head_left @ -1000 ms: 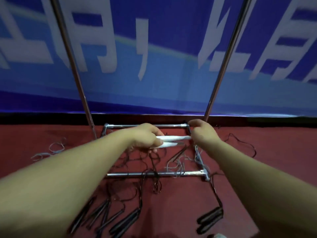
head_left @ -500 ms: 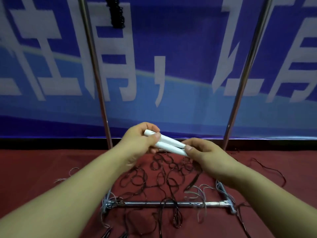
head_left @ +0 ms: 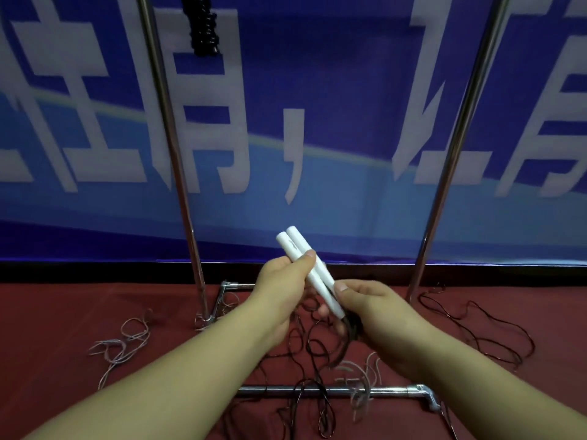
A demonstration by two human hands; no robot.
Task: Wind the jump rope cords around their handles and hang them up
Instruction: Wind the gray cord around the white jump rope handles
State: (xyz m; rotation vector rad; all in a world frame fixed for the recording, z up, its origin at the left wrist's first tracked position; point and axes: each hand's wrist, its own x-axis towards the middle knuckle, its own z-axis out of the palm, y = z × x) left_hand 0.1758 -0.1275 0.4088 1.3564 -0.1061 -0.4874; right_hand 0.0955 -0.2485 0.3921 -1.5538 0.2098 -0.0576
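The left hand [head_left: 284,282] grips both white handles [head_left: 306,268] together, the right hand [head_left: 370,308] pinches the cord [head_left: 351,328] at their lower end, and the loose cord below may tangle during winding.

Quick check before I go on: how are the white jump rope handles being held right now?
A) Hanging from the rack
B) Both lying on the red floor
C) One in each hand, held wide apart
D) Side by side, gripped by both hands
D: the two white handles lie side by side, the left hand gripping the middle and the right hand pinching the lower end, where the dark cord hangs.
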